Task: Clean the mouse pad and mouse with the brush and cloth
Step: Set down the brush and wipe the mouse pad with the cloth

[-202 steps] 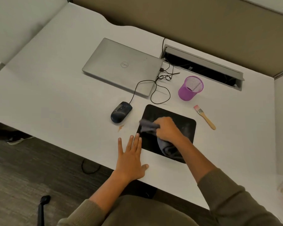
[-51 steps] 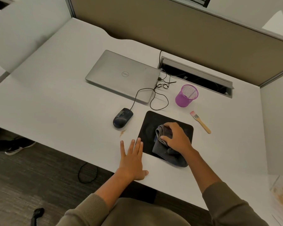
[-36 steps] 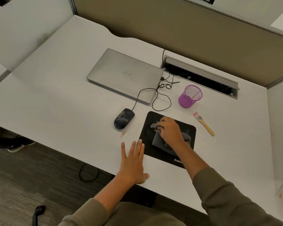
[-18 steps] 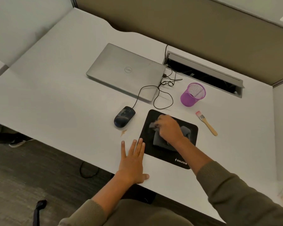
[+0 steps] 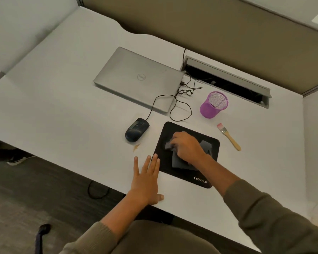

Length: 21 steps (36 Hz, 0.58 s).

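White desk (image 5: 62, 107) fills the view, backed by a tan partition. On it, from largest: a closed silver laptop (image 5: 139, 78); a black mouse pad (image 5: 207, 177) near the front edge; a purple mesh cup (image 5: 213, 105); a black wired mouse (image 5: 136, 129) left of the pad; a wooden-handled brush (image 5: 229, 136) right of it. The right hand (image 5: 188, 145) grips a grey cloth (image 5: 178, 161) on the pad. The left hand (image 5: 146, 178) lies flat, fingers straight, fingertips touching the pad's left edge.
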Available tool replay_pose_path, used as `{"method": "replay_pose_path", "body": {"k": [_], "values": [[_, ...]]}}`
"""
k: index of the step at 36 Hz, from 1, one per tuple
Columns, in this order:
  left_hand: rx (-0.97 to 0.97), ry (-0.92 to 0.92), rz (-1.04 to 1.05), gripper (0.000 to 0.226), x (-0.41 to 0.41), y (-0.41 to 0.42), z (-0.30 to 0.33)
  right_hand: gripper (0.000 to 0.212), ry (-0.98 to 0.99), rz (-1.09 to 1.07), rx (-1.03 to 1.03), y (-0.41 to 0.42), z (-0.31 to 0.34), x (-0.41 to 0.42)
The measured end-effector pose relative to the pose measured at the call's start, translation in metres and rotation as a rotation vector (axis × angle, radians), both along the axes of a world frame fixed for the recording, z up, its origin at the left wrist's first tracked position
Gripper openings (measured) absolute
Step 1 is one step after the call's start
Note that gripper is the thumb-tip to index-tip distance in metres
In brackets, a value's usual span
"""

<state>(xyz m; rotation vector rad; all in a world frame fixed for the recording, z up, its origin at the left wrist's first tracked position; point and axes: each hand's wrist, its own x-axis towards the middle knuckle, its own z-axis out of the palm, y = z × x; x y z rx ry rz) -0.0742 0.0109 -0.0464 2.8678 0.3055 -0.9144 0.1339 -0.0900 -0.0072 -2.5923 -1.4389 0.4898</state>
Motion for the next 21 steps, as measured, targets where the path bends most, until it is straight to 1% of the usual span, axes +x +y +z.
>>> {"method": "replay_pose_path", "body": {"k": [1, 2, 3, 5, 6, 7, 8, 9, 11, 12, 13, 16, 17, 18, 19, 21], "values": [[0.000, -0.002, -0.001, 0.133, 0.000, 0.000, 0.000, 0.026, -0.011, -0.111, 0.008, 0.001, -0.002, 0.003], [0.002, 0.000, -0.003, 0.133, 0.000, 0.000, 0.000, 0.028, -0.017, -0.160, 0.011, 0.004, -0.003, 0.001], [0.004, 0.008, -0.008, 0.132, 0.000, 0.001, 0.001, 0.028, -0.015, -0.111, 0.012, 0.006, -0.004, -0.008], [0.018, 0.012, -0.019, 0.132, 0.001, 0.001, 0.002, 0.025, 0.024, 0.124, 0.010, 0.004, -0.005, -0.032], [0.027, 0.007, -0.021, 0.132, 0.000, 0.000, 0.003, 0.024, 0.059, 0.204, 0.014, -0.002, -0.004, -0.040], [0.029, 0.007, -0.022, 0.133, 0.000, 0.000, 0.003, 0.025, 0.068, 0.231, 0.008, -0.005, -0.002, -0.039], [0.023, 0.007, -0.022, 0.133, 0.000, 0.000, 0.002, 0.026, 0.046, 0.208, 0.012, -0.007, -0.001, -0.032], [0.014, 0.003, -0.020, 0.133, -0.001, 0.000, 0.001, 0.027, 0.023, 0.115, 0.037, -0.007, -0.001, -0.021], [0.006, -0.003, -0.019, 0.133, -0.001, 0.002, -0.001, 0.024, -0.036, -0.193, 0.090, -0.003, -0.002, -0.004], [0.005, 0.001, -0.021, 0.133, 0.000, 0.003, -0.001, 0.024, -0.061, -0.286, 0.103, -0.001, -0.004, -0.001], [0.005, 0.007, -0.025, 0.133, 0.000, 0.003, 0.000, 0.024, -0.070, -0.264, 0.098, 0.003, -0.006, -0.006], [0.010, 0.012, -0.036, 0.133, 0.000, 0.003, 0.002, 0.027, -0.007, 0.066, 0.054, 0.001, -0.005, -0.031], [0.016, 0.009, -0.035, 0.134, 0.000, 0.003, 0.001, 0.028, 0.011, 0.119, 0.032, -0.001, -0.004, -0.030], [0.016, 0.010, -0.034, 0.134, 0.000, 0.003, 0.001, 0.029, -0.005, 0.112, 0.027, -0.002, -0.002, -0.022], [0.010, 0.012, -0.035, 0.134, 0.000, 0.003, 0.001, 0.030, -0.028, 0.029, 0.035, -0.001, -0.001, -0.010], [0.004, 0.009, -0.034, 0.134, 0.000, 0.004, 0.000, 0.029, -0.063, -0.256, 0.066, 0.004, 0.000, 0.010]]}}
